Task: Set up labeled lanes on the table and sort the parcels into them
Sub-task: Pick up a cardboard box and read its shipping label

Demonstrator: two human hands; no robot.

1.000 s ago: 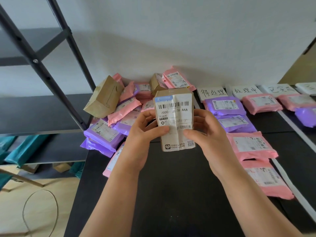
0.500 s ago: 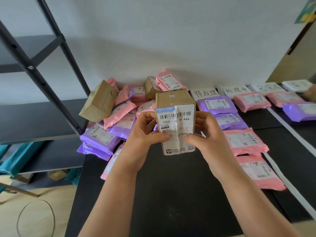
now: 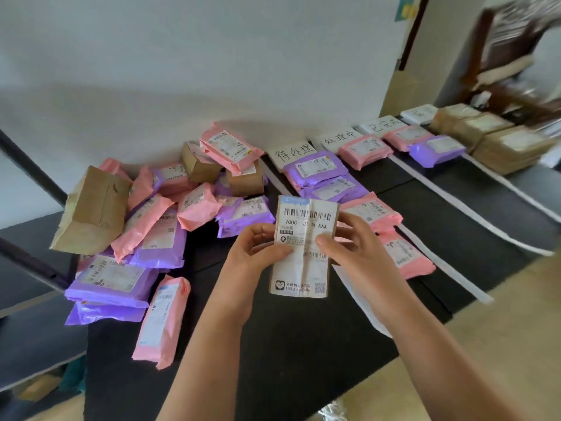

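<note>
Held upright above the dark counter (image 3: 303, 375), label toward the camera: a small brown parcel (image 3: 305, 247). Left hand (image 3: 255, 253) clamped on its left edge, thumb across the label. Right hand (image 3: 355, 247) clamped on its right edge, thumb pressed beside the barcode. Heaped to the left against the wall, a pile of pink and purple parcels (image 3: 158, 226). To the right, lanes marked off by white strips (image 3: 449, 268), each headed by a handwritten card (image 3: 293, 154) and holding sorted parcels.
</note>
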